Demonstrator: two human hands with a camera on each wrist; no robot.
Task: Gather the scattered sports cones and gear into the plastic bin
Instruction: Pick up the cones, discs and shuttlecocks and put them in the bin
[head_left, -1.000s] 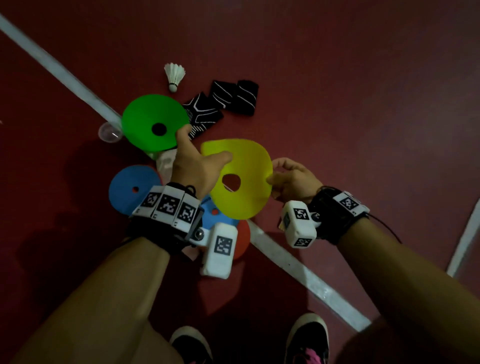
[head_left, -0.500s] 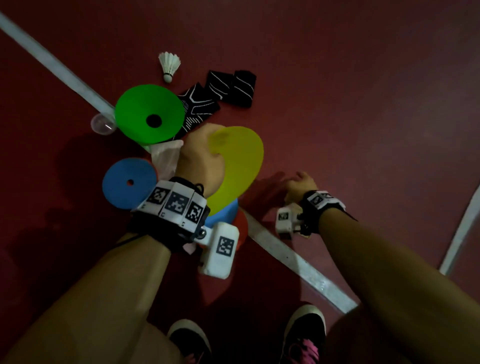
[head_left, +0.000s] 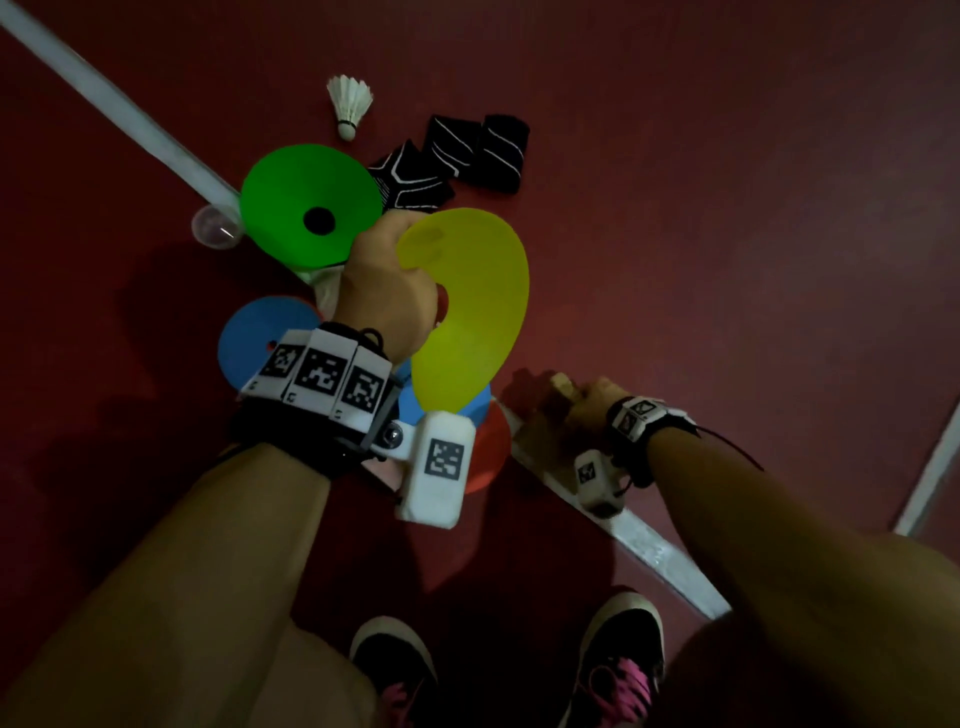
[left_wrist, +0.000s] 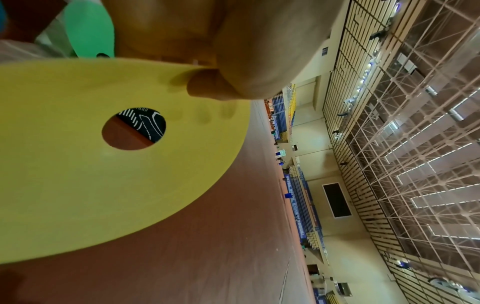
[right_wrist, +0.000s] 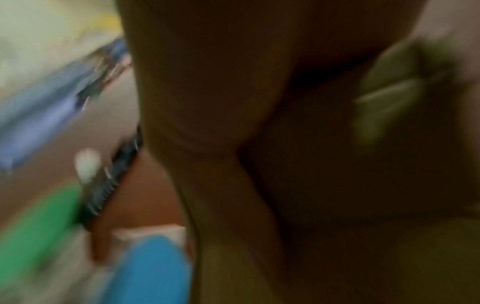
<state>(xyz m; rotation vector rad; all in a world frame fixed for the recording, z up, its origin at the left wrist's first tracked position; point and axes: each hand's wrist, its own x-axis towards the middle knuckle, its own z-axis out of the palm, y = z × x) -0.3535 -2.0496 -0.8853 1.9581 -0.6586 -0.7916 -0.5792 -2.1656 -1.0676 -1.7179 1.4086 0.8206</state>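
Here, the left hand (head_left: 387, 291) pinches a flat yellow plastic disc cone (head_left: 472, 312) aloft for binning; the right hand's (head_left: 589, 397) grip cannot be told.

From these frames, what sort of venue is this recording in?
Most likely an indoor sports hall: a dark red court floor with white lines, tiered seating under a truss roof, and a shuttlecock beside flat cones.

Left hand (head_left: 387, 291) pinching, right hand (head_left: 587, 400) lowered
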